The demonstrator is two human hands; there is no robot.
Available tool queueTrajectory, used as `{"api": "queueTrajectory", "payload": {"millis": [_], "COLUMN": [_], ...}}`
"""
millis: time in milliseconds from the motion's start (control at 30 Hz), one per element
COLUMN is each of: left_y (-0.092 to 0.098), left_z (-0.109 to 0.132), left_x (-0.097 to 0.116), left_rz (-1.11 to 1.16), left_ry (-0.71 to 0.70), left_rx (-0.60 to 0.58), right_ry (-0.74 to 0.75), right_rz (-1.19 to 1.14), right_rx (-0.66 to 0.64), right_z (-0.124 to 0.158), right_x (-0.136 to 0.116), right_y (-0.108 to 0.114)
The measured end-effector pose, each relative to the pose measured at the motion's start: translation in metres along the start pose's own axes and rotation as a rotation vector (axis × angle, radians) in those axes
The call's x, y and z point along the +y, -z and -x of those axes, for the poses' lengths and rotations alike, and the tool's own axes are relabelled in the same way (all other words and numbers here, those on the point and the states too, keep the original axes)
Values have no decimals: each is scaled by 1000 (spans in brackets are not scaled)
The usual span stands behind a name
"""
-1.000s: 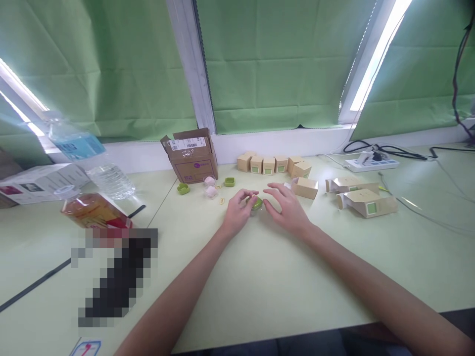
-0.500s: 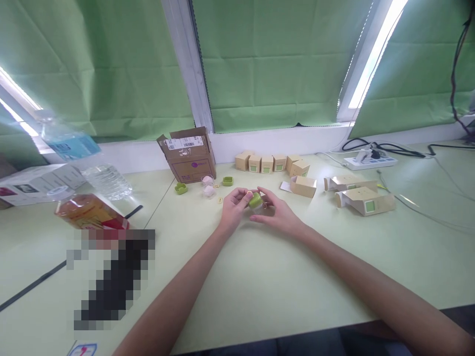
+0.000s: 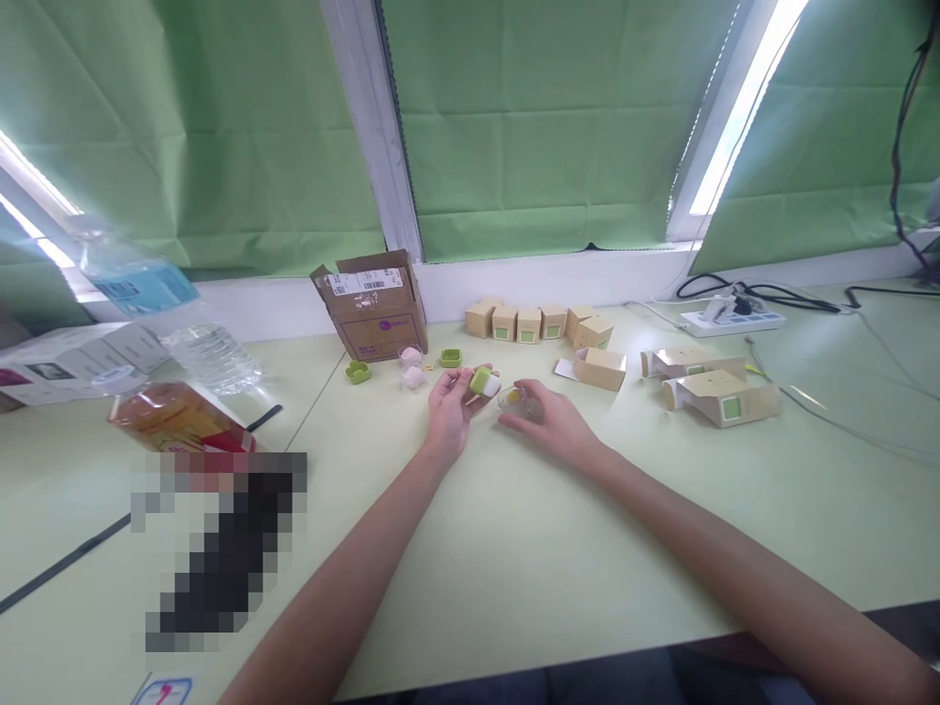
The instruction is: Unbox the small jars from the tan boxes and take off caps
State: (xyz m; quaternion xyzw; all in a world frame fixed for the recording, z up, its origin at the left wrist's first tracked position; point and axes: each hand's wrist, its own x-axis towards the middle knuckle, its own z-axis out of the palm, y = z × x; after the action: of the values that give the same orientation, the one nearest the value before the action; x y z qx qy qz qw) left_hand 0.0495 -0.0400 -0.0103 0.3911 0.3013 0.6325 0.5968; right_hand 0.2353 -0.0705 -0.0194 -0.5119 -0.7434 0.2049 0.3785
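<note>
My left hand is closed around a small green piece with a white block in it, its white end facing right. Just to the right, my right hand grips a small clear plastic cover between thumb and fingers; something yellow shows in or behind it. The two pieces are apart, a little above the table. Beyond my left hand lie a green tray-like piece and another green piece. Between those sit two clear covers with pale pink contents, one behind and one in front.
An open brown carton stands by the wall. Several small cardboard boxes line the back, with an opened box and longer boxes to the right. Bottles stand left; a power strip lies back right.
The green piece and the clear cover were together between my hands and are now apart. My left hand has moved slightly left, and the white block has come into view.
</note>
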Motion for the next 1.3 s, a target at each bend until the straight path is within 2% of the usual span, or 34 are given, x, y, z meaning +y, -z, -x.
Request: {"api": "queueTrajectory", "payload": {"millis": [100,200,333,400,500,600,700,767,833,1000,1067,1167,1300], "left_y": [2,1,-3,-7,-18,-33,-42,-43,-41,-40,-40,-38,-35], "left_z": [-2,-2,2,5,15,27,35,37,36,35,36,37,37], "left_x": [-1,-1,-1,-1,0,1,1,2,3,4,5,6,5], "left_rz": [54,84,81,30,-75,-122,-165,-183,-182,-264,-368,-532,-573], "left_ry": [26,84,154,127,-48,-199,-212,-189,-147,-22,-62,-228,-327], "left_rx": [28,57,57,25,-33,-68,-84,-103,-120,-169,-160,-111,-127], "right_ry": [12,52,244,321,226,34,-85,-90,-26,309,359,361,396], "right_rz": [137,201,142,62,-147,-446,-691,-730,-616,-66,48,213,394], "right_rx": [5,81,230,281,261,134,42,35,86,208,236,265,287], "right_z": [0,-1,-1,1,4,5,4,2,1,0,-1,-2,-3], "right_x": [6,10,1,-10,-26,-35,-35,-32,-28,-13,-8,-3,-3], "right_y": [-6,-7,0,4,6,6,5,7,11,21,24,27,28]}}
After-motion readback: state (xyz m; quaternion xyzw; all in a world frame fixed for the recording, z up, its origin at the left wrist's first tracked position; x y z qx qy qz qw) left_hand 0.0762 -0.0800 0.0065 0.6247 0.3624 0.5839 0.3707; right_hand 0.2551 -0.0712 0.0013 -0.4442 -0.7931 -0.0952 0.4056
